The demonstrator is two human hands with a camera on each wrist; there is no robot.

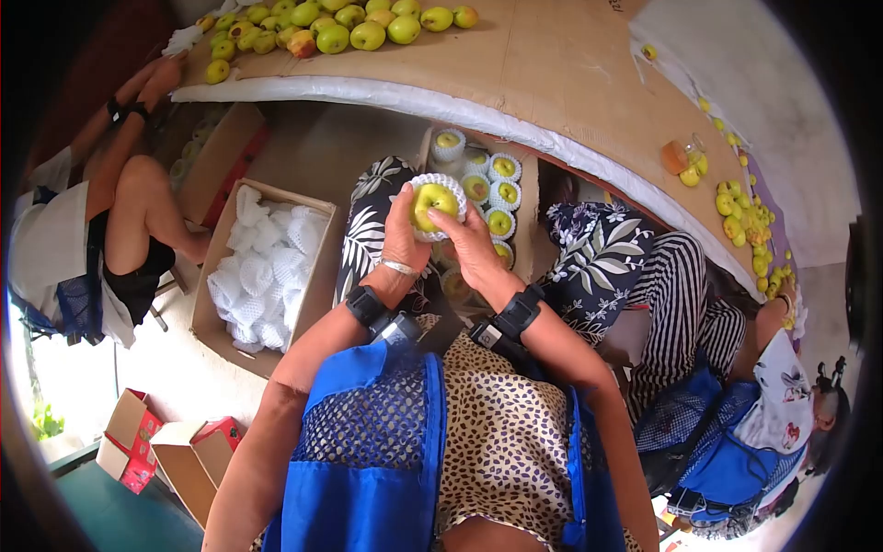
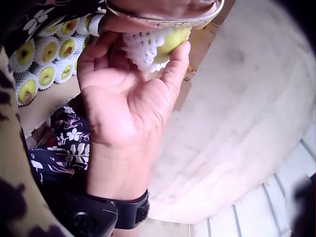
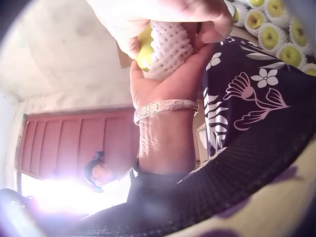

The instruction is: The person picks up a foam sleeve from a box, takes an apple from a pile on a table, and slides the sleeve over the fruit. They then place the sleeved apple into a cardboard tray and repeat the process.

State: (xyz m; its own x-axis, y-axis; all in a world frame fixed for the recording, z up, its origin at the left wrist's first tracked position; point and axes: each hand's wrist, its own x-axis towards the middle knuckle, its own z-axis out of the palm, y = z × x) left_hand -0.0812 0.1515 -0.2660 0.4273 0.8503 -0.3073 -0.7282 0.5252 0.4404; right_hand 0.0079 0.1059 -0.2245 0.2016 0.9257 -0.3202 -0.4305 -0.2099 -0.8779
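A yellow-green apple (image 1: 430,204) in a white foam net (image 1: 460,191) is held up between both hands, its top uncovered. The left hand (image 1: 397,241) grips it from the left. From the right, the right hand (image 1: 475,250) holds it, thumb on the fruit. In the left wrist view the right hand (image 2: 128,103) has fingers and thumb around the netted apple (image 2: 174,41); the left hand (image 2: 158,16) crosses the top edge. The right wrist view shows the left hand (image 3: 168,86) cupped beneath the net (image 3: 170,49), the right hand (image 3: 163,14) above.
An open box (image 1: 200,299) of white foam nets stands at the left. Netted apples (image 1: 499,223) lie in rows in a box beyond the hands. Loose apples (image 1: 368,36) cover part of the cardboard-topped table (image 1: 552,83). People sit on both sides; small boxes (image 1: 138,440) lie lower left.
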